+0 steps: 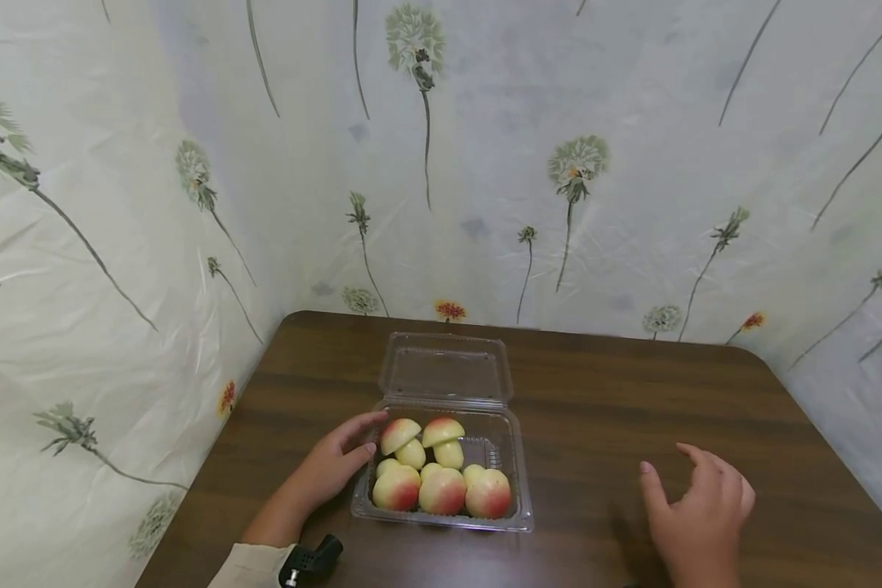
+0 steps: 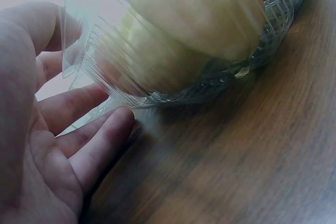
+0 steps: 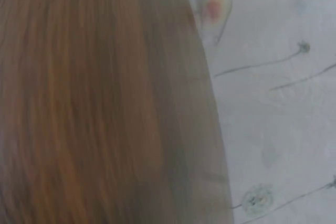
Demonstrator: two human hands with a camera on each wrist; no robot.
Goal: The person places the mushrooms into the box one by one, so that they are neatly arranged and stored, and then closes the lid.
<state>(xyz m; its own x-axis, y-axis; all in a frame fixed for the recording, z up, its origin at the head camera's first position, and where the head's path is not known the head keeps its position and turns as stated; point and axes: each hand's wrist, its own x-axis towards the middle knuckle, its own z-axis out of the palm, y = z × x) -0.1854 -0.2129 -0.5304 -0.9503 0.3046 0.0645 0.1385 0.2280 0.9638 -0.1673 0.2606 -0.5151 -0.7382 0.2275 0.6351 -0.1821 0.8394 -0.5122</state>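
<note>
Both hands lie open; left hand (image 1: 336,467) touches the blurred clamshell (image 2: 210,72).

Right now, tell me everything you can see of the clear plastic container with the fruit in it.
The clear plastic container is a thin, ribbed clamshell that stands open on the brown wooden table, near its front edge. Its hinged lid lies folded back flat, away from the person. The tray holds several yellow-and-red peach-like fruit pieces, rounded ones in front and cut halves behind. The left hand touches its left side with straight fingers; the right hand hovers apart, off to the right.
</note>
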